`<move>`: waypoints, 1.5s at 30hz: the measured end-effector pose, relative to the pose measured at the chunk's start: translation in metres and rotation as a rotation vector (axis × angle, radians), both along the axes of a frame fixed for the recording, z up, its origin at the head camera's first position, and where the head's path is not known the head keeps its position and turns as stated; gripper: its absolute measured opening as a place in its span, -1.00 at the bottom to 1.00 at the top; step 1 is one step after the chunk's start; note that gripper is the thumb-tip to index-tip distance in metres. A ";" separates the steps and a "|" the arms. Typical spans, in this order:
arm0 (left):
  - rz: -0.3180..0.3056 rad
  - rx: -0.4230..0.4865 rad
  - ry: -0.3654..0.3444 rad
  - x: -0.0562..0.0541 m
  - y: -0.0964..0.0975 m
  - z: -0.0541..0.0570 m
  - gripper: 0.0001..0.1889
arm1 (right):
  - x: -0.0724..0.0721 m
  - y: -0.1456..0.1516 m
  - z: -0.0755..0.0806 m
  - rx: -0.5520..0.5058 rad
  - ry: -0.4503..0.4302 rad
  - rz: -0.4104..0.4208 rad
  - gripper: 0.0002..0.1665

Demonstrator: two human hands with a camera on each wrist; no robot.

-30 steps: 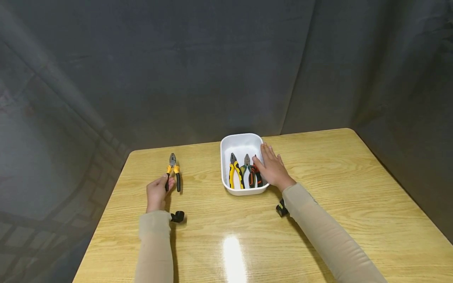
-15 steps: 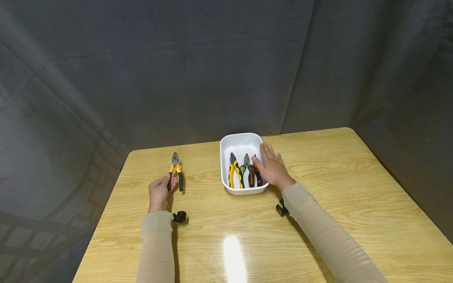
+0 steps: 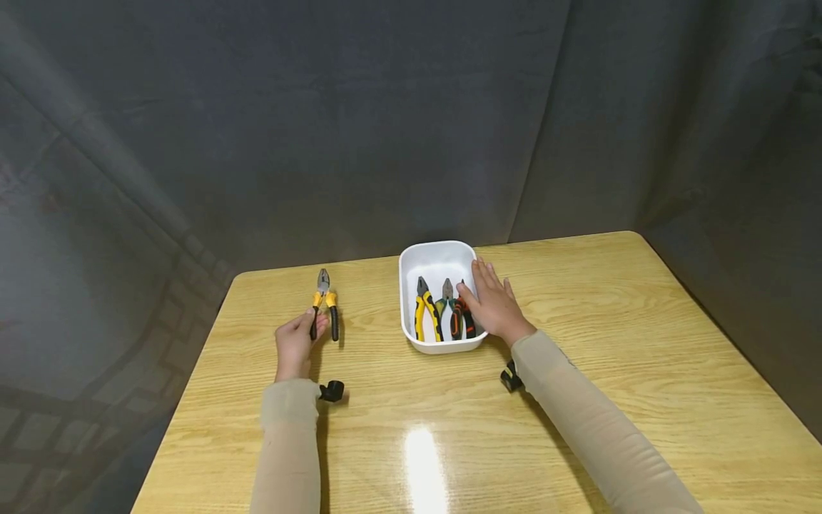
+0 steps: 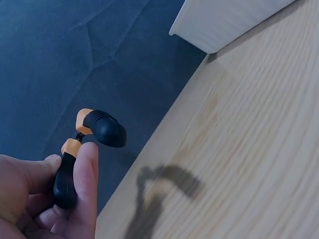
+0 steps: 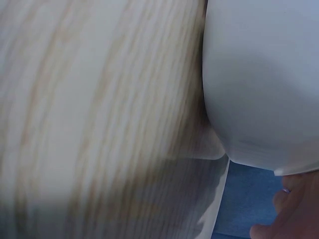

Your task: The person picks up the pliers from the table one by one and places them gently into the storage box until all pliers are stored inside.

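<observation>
My left hand (image 3: 295,344) pinches one handle of a pair of combination pliers (image 3: 332,314) with yellow-and-black grips. Their steel head points away from me, and the handles are spread. In the left wrist view the pliers (image 4: 103,128) hang above the table, casting a shadow on it. To the right stands a white plastic container (image 3: 443,260). Inside lie yellow-and-black pliers (image 3: 420,318), green-handled pliers (image 3: 447,289) and a red-and-black-handled tool (image 3: 457,323), partly hidden by my hand. My right hand (image 3: 497,303) rests with straight fingers on the container's right rim.
The wooden table (image 3: 372,428) has a dark curtain (image 3: 359,143) behind it and at its sides. Black wrist cameras stick out near the left cuff (image 3: 332,390) and the right cuff (image 3: 511,376). In the right wrist view the container's wall (image 5: 264,89) fills the right side.
My left hand has moved to the right and slightly away from me, carrying the pliers along. My right hand and the container look still.
</observation>
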State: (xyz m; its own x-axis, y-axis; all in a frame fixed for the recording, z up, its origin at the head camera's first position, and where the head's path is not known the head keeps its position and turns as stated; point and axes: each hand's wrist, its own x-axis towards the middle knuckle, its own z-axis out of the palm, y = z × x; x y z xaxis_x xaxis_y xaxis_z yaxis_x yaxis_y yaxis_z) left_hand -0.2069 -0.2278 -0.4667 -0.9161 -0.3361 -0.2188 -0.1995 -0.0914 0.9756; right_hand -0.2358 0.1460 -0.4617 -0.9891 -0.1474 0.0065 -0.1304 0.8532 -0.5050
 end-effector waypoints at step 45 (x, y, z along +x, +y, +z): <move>-0.116 0.097 0.043 -0.007 0.063 0.015 -0.58 | 0.000 0.002 -0.002 -0.030 0.013 -0.016 -0.02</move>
